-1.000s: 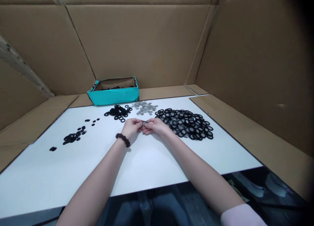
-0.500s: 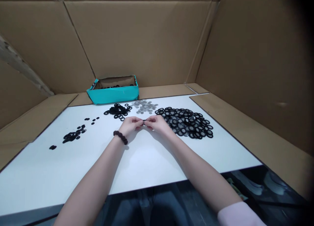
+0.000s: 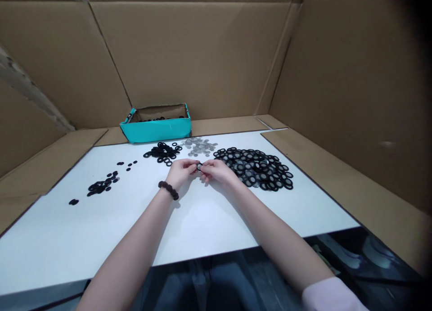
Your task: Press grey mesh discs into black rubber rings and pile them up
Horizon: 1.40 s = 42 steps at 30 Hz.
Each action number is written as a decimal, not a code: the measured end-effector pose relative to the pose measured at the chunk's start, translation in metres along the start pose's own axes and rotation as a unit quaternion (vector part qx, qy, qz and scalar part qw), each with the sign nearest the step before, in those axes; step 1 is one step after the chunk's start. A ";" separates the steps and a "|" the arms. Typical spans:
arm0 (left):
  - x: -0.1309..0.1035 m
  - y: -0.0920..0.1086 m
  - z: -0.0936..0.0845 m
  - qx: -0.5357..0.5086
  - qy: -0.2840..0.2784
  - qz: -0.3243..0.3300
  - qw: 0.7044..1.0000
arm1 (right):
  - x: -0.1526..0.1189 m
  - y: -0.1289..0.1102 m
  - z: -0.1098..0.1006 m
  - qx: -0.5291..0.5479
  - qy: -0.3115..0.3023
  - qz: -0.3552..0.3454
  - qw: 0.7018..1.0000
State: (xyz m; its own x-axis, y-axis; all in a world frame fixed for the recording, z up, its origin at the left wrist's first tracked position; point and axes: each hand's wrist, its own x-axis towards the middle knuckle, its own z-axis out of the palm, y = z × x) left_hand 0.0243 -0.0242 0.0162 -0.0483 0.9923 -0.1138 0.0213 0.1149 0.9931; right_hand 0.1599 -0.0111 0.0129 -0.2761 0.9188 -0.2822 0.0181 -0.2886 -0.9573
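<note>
Between my two hands, above the middle of the white board, is a small black ring with a grey centre (image 3: pixel 199 167). My left hand (image 3: pixel 183 171) pinches its left edge, and my right hand (image 3: pixel 218 170) pinches its right edge. The fingertips cover part of it. Right of my right hand spreads a large heap of black rings with grey centres (image 3: pixel 256 167). Beyond my hands lie a pile of grey discs (image 3: pixel 199 146) and, to its left, a pile of black rings (image 3: pixel 162 152).
Small black discs (image 3: pixel 99 186) are scattered on the left of the white board (image 3: pixel 128 230). A turquoise box (image 3: pixel 155 130) holding black pieces stands at the back edge. Cardboard walls (image 3: pixel 189 54) enclose the back and sides.
The ring between my fingers has turned from edge-on, so its grey centre now faces me. My left hand and wrist have shifted slightly to the right.
</note>
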 end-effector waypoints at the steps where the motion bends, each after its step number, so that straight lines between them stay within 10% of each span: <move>1: 0.000 0.000 -0.001 -0.006 -0.004 -0.006 1.000 | 0.000 0.000 -0.001 0.006 -0.003 0.001 1.000; 42: -0.006 0.009 -0.002 0.013 -0.003 -0.039 0.999 | -0.002 0.000 -0.001 -0.093 -0.019 -0.051 0.994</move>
State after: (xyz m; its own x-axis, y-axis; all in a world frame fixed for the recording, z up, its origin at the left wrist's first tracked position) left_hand 0.0233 -0.0291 0.0259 -0.0457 0.9804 -0.1918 0.0429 0.1938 0.9801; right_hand 0.1610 -0.0125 0.0134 -0.3219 0.9286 -0.1846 0.1657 -0.1368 -0.9767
